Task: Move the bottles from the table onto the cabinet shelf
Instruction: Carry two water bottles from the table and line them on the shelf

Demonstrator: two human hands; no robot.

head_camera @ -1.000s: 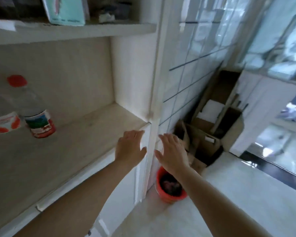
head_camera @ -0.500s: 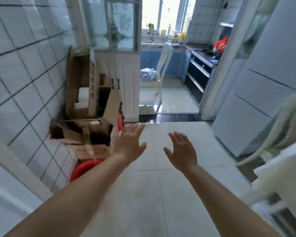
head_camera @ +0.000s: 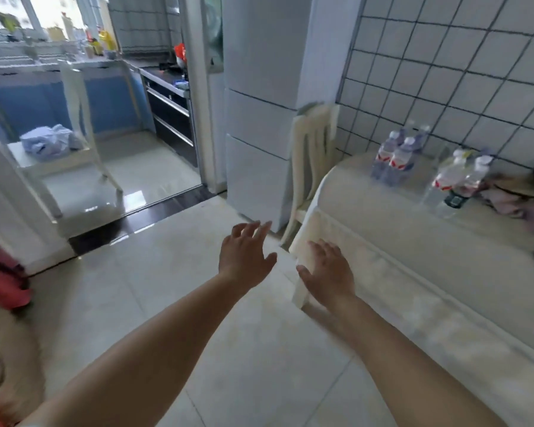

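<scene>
Several clear water bottles stand on the table [head_camera: 383,229], which has a white cloth and sits at the right. One cluster of bottles [head_camera: 396,157] with red-and-white labels is near the tiled wall. Another pair of bottles [head_camera: 457,180] stands further right. My left hand [head_camera: 244,257] and my right hand [head_camera: 329,272] are stretched out in front of me with fingers spread, holding nothing. The right hand hovers by the table's near corner, well short of the bottles. The cabinet shelf is out of view.
A white fridge [head_camera: 259,112] and a cream chair [head_camera: 313,161] stand beside the table's far end. Crumpled cloth [head_camera: 512,195] lies at the table's right. A doorway leads to a kitchen with a white chair [head_camera: 74,143]. A red object [head_camera: 0,285] sits low at the left.
My view has swung right, from the cabinet shelf with its bottles, past the cardboard boxes and kitchen doorway, to the table. Both hands stayed empty and outstretched.
</scene>
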